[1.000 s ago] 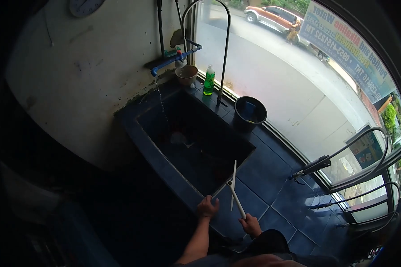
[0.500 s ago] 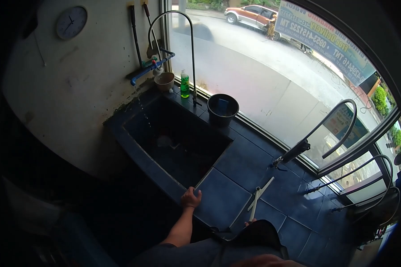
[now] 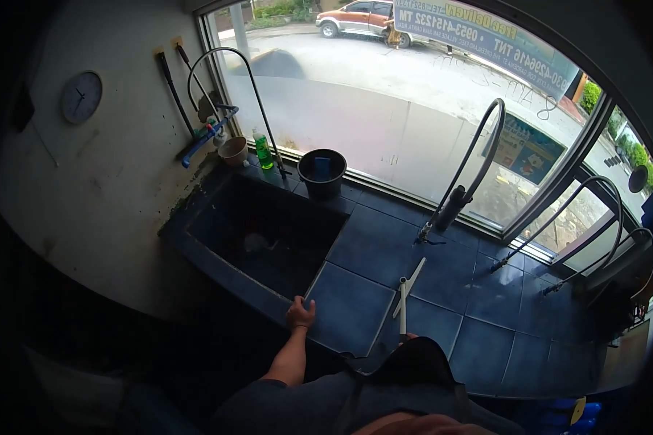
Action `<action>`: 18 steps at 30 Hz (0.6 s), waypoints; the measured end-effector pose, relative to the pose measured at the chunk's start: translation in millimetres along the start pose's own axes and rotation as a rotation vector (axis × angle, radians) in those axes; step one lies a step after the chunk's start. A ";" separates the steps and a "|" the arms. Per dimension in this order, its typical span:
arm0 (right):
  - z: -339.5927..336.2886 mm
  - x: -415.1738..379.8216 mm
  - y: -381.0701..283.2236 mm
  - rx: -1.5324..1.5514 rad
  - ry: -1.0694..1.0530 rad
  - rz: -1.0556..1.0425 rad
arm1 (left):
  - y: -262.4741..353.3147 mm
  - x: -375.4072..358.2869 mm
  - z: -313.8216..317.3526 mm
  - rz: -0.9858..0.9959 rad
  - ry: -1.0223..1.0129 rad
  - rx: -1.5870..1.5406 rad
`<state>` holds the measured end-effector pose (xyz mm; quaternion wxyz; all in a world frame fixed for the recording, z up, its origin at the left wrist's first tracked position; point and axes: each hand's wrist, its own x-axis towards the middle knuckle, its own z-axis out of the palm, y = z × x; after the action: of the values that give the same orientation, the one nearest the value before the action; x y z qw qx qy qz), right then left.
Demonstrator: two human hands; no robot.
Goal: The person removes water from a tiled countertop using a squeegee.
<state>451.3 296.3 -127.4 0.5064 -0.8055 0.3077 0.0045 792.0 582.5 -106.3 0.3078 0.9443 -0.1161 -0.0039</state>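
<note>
Grasping the lower end of the handle, the right hand (image 3: 408, 338) holds a white T-shaped squeegee-like tool (image 3: 403, 304); most of that hand is hidden by the dark clothing, so the exact finger placement cannot be told. The tool is over the dark blue tiled desk (image 3: 355, 293), right of the deep dark sink (image 3: 228, 270), its slanting crossbar pointing towards the foot of the tall black gooseneck tap (image 3: 452, 209). Whether the blade touches the tiles or sits just above them is not clear from this angle. The left hand (image 3: 300, 313) rests on the near right corner of the sink rim; whether its fingers are clenched around the edge, I cannot tell. By my judgement, handling the tool well means having the full blade edge flat on the tiles, pressing evenly through the handle and letting the left hand steady the leaning body. Slow, overlapping strokes should suit the grout lines, where a tilted edge could skip. The tap foot calls for care, since the crossbar's far end lies near it and could knock against it
</note>
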 end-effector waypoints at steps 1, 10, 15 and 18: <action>-20.5 -17.3 -43.7 -0.058 -0.008 -0.010 | -1.7 0.0 1.1 -0.013 -0.007 -0.006; -55.9 -83.7 16.9 -0.350 0.374 0.334 | -17.6 19.8 36.4 -0.190 0.072 -0.370; -76.8 -128.4 30.7 -0.423 0.412 0.705 | 101.6 -50.1 55.1 0.154 -0.023 -0.455; -82.4 -142.8 23.8 -0.407 0.294 0.813 | 180.7 -100.9 66.4 0.122 -0.593 -0.295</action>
<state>298.6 291.8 -61.1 0.2466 -0.6949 0.6590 0.1485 649.4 424.7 -61.4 0.3934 0.8387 -0.2549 -0.2770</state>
